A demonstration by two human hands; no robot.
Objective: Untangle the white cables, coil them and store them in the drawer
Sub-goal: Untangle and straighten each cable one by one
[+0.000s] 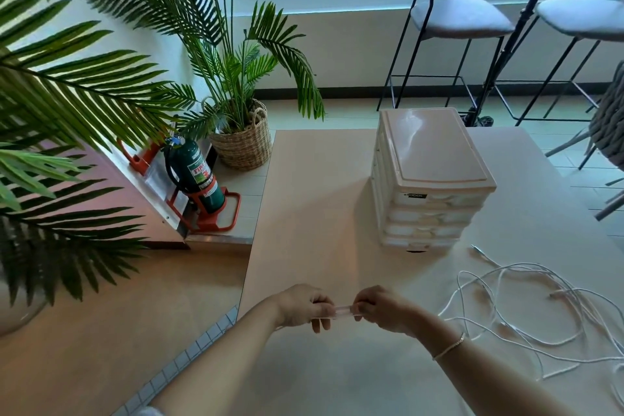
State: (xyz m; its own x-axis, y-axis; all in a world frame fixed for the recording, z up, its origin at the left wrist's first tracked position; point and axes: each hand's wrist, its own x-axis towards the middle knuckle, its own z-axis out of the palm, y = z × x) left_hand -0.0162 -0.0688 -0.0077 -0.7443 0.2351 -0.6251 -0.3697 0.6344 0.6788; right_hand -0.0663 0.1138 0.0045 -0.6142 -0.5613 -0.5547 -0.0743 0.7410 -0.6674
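A loose tangle of white cables (526, 307) lies on the pale table (320, 213) at the right, one plug end pointing toward the drawer unit. The white plastic drawer unit (429, 179) stands at the table's far middle, all drawers closed. My left hand (304, 307) and my right hand (381, 309) are close together above the table's near edge. Both pinch the ends of a short bunch of white cable (342, 311) stretched between them. How the rest of that cable runs is hidden by the fingers.
The table's left edge drops to the floor, where a green fire extinguisher (196, 176) in an orange stand and a potted palm in a wicker basket (243, 145) sit. Large palm fronds (67, 111) hang at the left. Bar stools (456, 30) stand behind the table.
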